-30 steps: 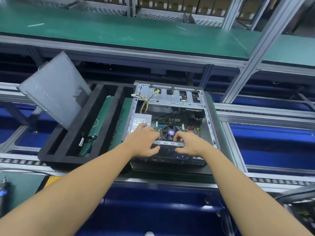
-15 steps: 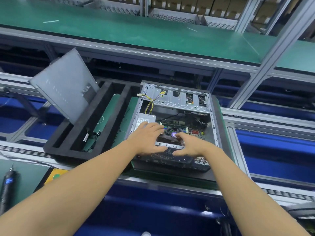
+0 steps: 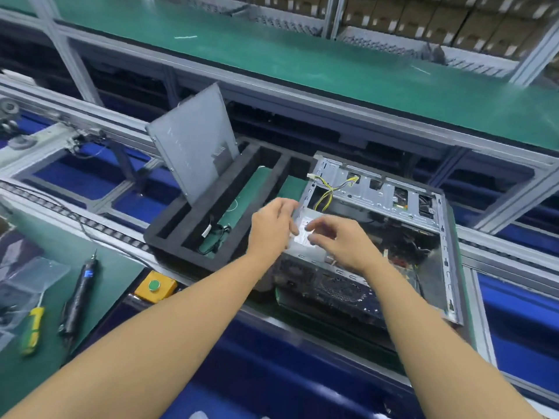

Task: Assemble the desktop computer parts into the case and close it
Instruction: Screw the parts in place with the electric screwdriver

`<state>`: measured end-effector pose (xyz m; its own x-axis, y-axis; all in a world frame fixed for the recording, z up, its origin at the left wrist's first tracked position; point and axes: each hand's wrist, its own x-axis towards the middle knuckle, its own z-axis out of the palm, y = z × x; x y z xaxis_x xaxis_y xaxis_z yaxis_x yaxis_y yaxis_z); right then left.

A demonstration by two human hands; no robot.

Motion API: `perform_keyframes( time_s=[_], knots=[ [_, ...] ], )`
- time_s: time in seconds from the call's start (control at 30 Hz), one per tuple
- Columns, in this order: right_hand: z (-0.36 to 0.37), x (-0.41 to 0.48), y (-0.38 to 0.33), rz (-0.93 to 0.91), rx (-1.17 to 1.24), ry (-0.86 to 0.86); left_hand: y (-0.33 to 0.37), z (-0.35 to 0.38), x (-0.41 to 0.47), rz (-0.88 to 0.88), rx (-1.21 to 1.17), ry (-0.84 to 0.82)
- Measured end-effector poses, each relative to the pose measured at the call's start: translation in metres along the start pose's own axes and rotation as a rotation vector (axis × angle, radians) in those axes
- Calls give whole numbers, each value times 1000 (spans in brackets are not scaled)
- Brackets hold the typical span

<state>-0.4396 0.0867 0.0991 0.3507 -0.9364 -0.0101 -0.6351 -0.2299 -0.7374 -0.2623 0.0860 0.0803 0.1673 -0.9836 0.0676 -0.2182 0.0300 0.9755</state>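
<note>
1. The open computer case (image 3: pixel 372 189) is lying on its side on a green pallet (image 3: pixel 295 184) on the conveyor line. Its inside is facing up and yellow cables (image 3: pixel 332 189) are looping across the drive cage.
2. Both hands are reaching over the case's near left corner. The left hand (image 3: pixel 272 225) is stretching loosely straightened fingers across the case's left wall. The right hand (image 3: pixel 341 240) is hovering spread, fingertips slightly bent, above the power supply (image 3: pixel 302 237). Neither is gripping anything, and blur is hiding whether they touch metal.
3. Half a second earlier both hands were resting at the near cross rail over the fan. They have since shifted left, to the power supply corner.
4. A grey side panel (image 3: pixel 193 143) is leaning in a black foam tray (image 3: pixel 169 234) just left of the case. On the near surface (image 3: pixel 121 276) an electric screwdriver (image 3: pixel 78 297), a yellow-handled screwdriver (image 3: pixel 31 331) and plastic bags (image 3: pixel 27 276) are lying beside a yellow button box (image 3: pixel 154 287). The forearms are covering part of the case's near face.
</note>
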Motion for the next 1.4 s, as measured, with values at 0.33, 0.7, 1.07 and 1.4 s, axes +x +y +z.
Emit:
perform_keyframes(
  time_s=[0.33, 0.7, 1.07, 1.4],
  knots=[
    [155, 70, -110, -113, 219, -97, -27, -97, 12, -762, -1226, 76],
    [347, 148, -147, -28, -299, -322, -144, -280, 6, -794, -650, 385],
    [448, 170, -152, 378, 25, -487, -312, -406, -11, -1007, 786, 53],
    [459, 161, -161, 475, 269, -679, -288, -390, 27, -1010, -9, -84]
  ],
)
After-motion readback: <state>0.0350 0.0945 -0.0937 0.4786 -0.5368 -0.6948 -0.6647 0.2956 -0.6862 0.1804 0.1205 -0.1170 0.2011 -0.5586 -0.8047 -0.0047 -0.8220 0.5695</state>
